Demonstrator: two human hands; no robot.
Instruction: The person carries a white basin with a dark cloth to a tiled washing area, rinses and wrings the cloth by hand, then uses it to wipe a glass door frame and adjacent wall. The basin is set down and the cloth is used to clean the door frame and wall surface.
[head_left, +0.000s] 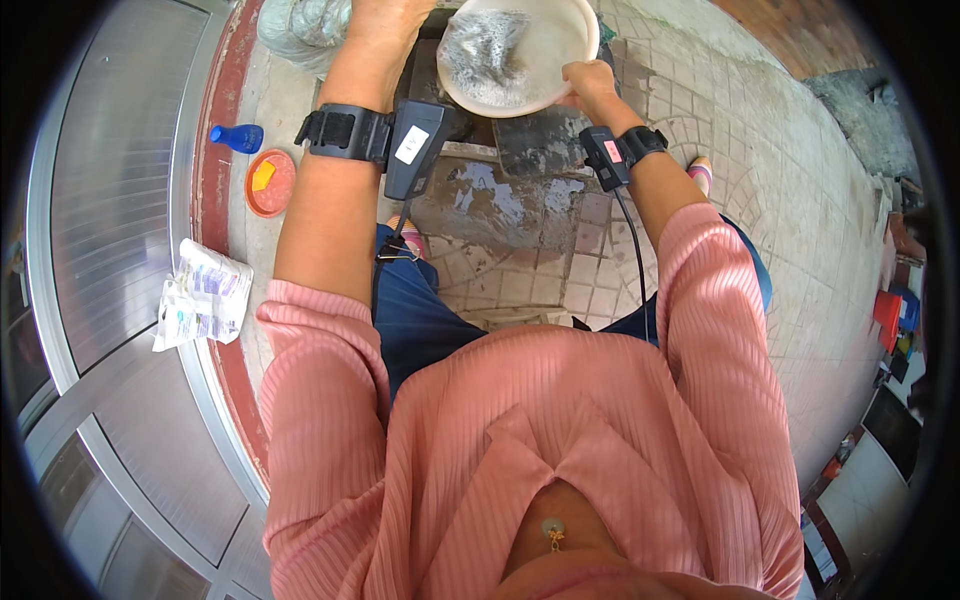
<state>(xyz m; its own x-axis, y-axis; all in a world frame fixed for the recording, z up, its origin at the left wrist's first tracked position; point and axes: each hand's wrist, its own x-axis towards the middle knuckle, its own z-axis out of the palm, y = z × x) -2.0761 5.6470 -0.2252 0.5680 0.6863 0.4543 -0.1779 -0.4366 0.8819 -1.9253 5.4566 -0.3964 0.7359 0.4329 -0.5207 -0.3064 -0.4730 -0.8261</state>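
Observation:
A white plastic basin (559, 45) is at the top of the view, tilted so that its inside faces me. In its left part lies a grey, wet clump (487, 49), perhaps cloth, covered with white suds. My right hand (589, 82) grips the basin's lower right rim, thumb over the edge and fingers underneath. My left hand (390, 13) is left of the basin, cut by the upper picture edge. Its fingers are out of sight, so I cannot tell what they hold. Below the basin are dark, wet slabs (536, 142).
A wrapped pale bundle (304, 30) sits upper left. Below it are a blue bottle (238, 139) and an orange dish (271, 206) with a yellow piece (263, 176). A white plastic bag (206, 292) lies by the metal-framed door (127, 150). Wet paving (502, 202) lies before me.

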